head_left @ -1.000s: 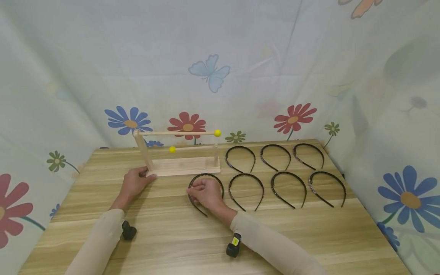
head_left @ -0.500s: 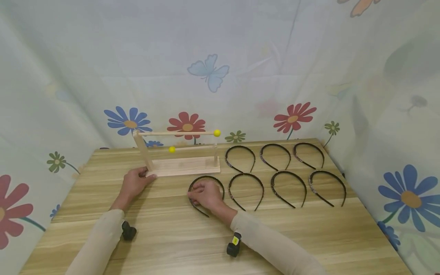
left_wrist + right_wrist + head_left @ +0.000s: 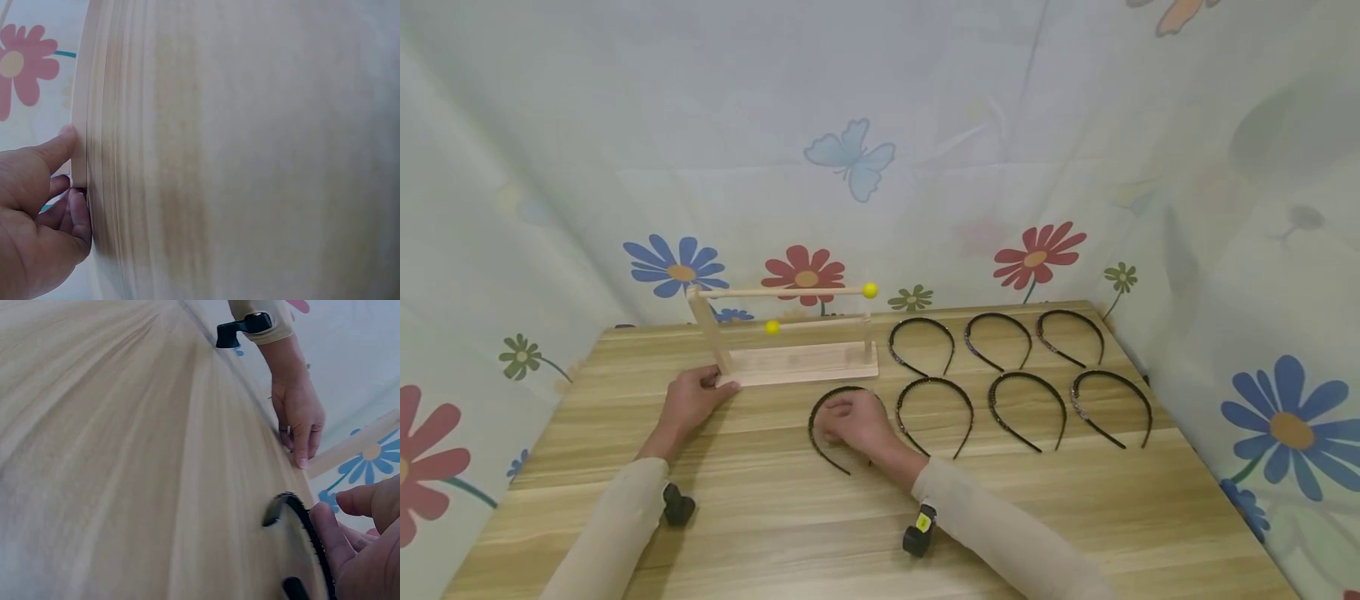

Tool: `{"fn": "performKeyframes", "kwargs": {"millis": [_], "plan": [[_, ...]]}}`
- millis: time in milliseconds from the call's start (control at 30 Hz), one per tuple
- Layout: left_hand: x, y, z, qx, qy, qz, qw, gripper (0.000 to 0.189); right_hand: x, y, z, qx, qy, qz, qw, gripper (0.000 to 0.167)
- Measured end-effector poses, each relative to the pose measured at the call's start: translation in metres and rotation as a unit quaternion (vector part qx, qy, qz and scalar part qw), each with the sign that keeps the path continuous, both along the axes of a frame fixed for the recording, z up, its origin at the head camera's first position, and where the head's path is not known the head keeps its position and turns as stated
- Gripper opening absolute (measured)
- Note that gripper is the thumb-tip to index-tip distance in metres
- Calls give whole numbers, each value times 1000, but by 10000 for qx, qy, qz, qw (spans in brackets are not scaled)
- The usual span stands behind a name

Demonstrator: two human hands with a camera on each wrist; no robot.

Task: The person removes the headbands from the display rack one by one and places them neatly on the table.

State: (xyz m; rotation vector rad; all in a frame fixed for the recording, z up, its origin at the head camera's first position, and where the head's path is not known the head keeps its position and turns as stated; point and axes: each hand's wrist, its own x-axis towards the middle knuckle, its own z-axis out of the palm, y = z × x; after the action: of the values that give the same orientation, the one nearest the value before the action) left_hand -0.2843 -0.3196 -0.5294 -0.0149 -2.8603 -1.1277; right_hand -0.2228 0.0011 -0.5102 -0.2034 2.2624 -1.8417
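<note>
My left hand [image 3: 691, 402] grips the left end of a pale wooden stand [image 3: 801, 365], which has two rods tipped with yellow balls. In the left wrist view its thumb and fingers meet round the corner of the base [image 3: 81, 150]. A black toothed headband [image 3: 812, 423] lies on the table in front of the stand. Over it is my right hand [image 3: 859, 425], hiding part of its right side. The right wrist view shows the thumb [image 3: 356, 501] parted from the fingers, with a fingertip close beside or touching the headband [image 3: 310, 528]; which, I cannot tell.
Several more black headbands lie in two rows to the right, such as the nearest headband [image 3: 936, 379] and a beaded headband [image 3: 1078, 402] at the far right. The wooden table [image 3: 790, 533] ends at a flowered cloth backdrop [image 3: 925, 208].
The right hand's fingers have let go of the headband's left side and moved slightly right. The headband now lies on the table. The left hand stays on the stand.
</note>
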Motion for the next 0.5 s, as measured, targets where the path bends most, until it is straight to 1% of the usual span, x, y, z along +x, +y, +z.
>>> {"fn": "performKeyframes", "kwargs": {"millis": [233,300,400,500], "plan": [[-1,-3,-1,-56,-43,-71,9999,57,-8,30,22,-340,208,66,9992,28],[-1,-4,-1,-68,-31,-96,9999,58,-9,43,32,-491,219,25,9986,28],[0,-6,-3,32,-21,-154,9999,59,-10,65,48,-691,256,-145,9972,29],[3,-8,0,44,-76,-197,9998,64,-11,91,64,-763,337,-289,9961,33]]}}
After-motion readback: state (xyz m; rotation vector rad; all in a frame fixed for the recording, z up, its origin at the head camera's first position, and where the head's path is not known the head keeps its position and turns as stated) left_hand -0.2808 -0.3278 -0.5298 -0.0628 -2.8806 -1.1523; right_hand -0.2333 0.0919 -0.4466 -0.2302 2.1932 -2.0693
